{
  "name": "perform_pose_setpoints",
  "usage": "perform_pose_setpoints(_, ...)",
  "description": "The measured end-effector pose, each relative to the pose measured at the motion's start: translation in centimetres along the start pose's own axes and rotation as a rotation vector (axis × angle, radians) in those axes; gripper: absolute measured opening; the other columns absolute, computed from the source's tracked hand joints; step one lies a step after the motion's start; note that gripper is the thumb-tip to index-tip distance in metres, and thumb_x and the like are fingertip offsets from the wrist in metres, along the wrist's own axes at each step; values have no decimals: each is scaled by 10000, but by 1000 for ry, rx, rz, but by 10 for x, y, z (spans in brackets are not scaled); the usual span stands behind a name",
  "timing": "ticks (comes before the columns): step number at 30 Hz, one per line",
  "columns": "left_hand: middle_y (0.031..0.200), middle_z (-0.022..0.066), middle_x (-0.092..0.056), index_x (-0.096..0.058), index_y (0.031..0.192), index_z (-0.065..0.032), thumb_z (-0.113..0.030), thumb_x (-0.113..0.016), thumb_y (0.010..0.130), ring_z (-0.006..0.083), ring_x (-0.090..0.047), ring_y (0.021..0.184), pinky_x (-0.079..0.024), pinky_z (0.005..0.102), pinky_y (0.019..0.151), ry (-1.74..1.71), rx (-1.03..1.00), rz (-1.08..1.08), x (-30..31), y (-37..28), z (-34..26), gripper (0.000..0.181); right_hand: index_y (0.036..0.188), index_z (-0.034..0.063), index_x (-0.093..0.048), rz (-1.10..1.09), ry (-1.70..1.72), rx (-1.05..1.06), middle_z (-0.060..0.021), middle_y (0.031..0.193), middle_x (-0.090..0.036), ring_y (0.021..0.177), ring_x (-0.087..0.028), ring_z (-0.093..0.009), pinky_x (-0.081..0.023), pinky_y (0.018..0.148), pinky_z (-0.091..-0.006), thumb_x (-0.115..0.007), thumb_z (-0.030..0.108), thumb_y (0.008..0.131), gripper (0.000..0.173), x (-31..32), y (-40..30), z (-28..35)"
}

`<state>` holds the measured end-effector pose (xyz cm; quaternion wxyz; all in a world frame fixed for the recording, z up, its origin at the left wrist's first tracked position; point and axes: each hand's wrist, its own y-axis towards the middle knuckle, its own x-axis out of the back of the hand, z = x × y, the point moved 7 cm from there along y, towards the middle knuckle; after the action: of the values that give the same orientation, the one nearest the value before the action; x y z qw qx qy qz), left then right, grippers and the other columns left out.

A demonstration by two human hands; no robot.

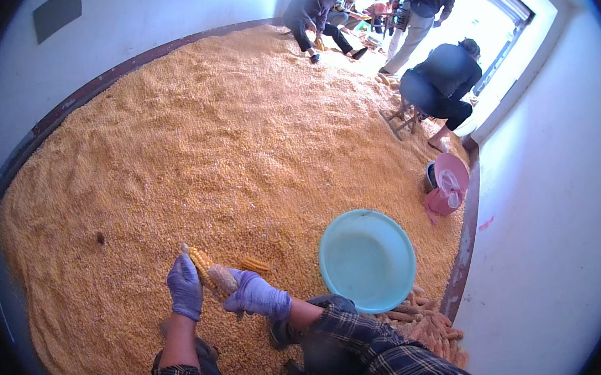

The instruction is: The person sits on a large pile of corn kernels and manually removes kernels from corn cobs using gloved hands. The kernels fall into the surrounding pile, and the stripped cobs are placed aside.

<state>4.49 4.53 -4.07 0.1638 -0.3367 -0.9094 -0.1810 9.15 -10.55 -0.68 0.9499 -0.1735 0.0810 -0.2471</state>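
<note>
My left hand (185, 289), in a pale purple knit glove, grips an ear of corn (201, 261) that still bears rows of yellow kernels. My right hand (259, 293), gloved alike, is closed around a bare corn cob (223, 279), which lies against the lower part of that ear. Behind the right hand, another yellow ear of corn (255, 265) rests on the thick layer of loose corn kernels (196, 159) that covers the floor. The fingers of my right hand are partly hidden by the cob.
A light blue plastic basin (367, 261) stands to the right, beside a heap of bare cobs (433, 331). Farther along the right wall is a pink container (447, 199). One person sits on a stool (402, 119) near the bright doorway; several other people sit or stand beyond.
</note>
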Motion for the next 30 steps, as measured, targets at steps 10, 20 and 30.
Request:
perform_pose_setpoints(10, 920, 20, -584, -551, 1065, -58, -410, -457, 929, 166, -550, 845, -451, 313, 786, -637, 330, -113, -10, 2, 42, 389, 977, 18, -573, 182, 94, -66, -48, 668, -600, 539, -582, -125, -481, 485, -240, -676, 149, 708, 316, 4, 5, 10)
perform_pose_setpoints(20, 1026, 116, -571, -530, 1044, -99, -288, -633, 803, 242, -578, 883, -491, 409, 795, -1599, 524, 316, -9, 5, -54, 323, 963, -7, -586, 449, 931, -105, -123, 778, -654, 592, -634, -199, -514, 500, -292, -660, 200, 768, 293, -20, 22, -42)
perform_pose_setpoints(30, 820, 36, -545, -524, 925, -112, -197, -593, 824, 171, -564, 720, -489, 339, 689, -1145, 523, 68, 1, 10, -11, 149, 1190, 51, -470, 308, 319, 25, -41, 746, -562, 641, -620, -151, -510, 507, -272, -697, 252, 742, 541, -19, 2, 20)
